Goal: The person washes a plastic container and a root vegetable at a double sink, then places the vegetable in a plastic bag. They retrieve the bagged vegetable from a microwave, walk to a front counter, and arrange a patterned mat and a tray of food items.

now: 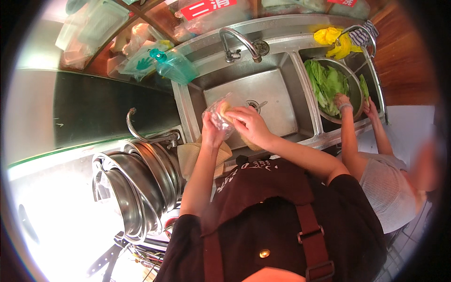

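Observation:
Over the near left part of the middle steel sink basin [287,91], my left hand [214,131] grips a clear plastic container [225,121], which looks thin and shiny. My right hand [252,125] presses a yellowish cloth or sponge [226,108] against the container's opening. Part of a similar tan cloth [251,142] shows below my right hand, at the sink's front edge. Whether the two tan parts are one piece, I cannot tell. A spoon-like metal piece [262,104] lies by the drain.
Steel basins [135,197] stand stacked on the left, beside a beige cloth [190,158]. A teal pump bottle [178,67] is at the back left, a curved faucet [243,40] behind the sink. To the right, another person's hands [342,101] handle leafy greens [326,83] in a bowl.

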